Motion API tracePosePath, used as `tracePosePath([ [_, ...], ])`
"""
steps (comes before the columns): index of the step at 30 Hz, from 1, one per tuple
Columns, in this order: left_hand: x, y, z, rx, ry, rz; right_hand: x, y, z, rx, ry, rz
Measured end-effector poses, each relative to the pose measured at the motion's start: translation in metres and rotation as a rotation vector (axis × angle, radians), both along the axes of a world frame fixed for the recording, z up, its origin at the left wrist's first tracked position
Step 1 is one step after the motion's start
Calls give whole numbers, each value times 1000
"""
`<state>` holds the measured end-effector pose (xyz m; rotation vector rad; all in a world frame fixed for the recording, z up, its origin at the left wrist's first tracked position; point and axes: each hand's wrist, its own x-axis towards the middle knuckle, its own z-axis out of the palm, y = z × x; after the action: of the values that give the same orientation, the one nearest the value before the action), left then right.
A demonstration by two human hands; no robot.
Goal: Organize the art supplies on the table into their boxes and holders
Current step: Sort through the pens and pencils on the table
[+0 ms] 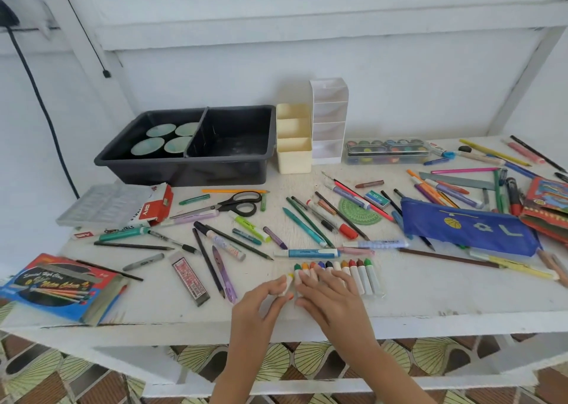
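Observation:
A row of white-bodied crayons with coloured tips lies in a clear tray near the table's front edge. My right hand rests flat on the left part of that row, fingers spread over it. My left hand sits just left of it and pinches one white crayon between thumb and fingers at the row's left end. Pens, pencils and markers lie scattered over the white table. A cream holder and a white tiered holder stand at the back.
A black two-part bin holding round paint pots stands back left. Black scissors, a blue pencil pouch, a watercolour set, a blue colour-pencil box and a red-white box lie around.

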<state>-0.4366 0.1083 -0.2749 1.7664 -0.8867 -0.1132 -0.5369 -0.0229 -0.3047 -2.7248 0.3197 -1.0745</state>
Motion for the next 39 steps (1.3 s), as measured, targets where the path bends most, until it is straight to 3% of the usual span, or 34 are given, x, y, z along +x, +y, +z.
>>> tracePosePath([
  [4, 3, 2, -7, -13, -63, -24, -3, 6, -5, 20, 93, -20],
  [8, 4, 2, -10, 10, 50, -109, -9, 9, 4, 96, 158, 7],
  [10, 6, 2, -11, 71, -57, -119, -13, 4, 9, 119, 187, -38],
  [13, 6, 1, -19, -29, -217, -147, -18, -7, 13, 98, 296, -216],
  [17, 6, -4, -22, 2, -370, -123, -21, -11, 8, 25, 414, -286],
  [32, 16, -9, -20, 188, -538, -169, -22, -11, 8, -1, 441, -288],
  [39, 7, -12, -6, 268, -585, -85, -22, -11, 12, 123, 441, -207],
])
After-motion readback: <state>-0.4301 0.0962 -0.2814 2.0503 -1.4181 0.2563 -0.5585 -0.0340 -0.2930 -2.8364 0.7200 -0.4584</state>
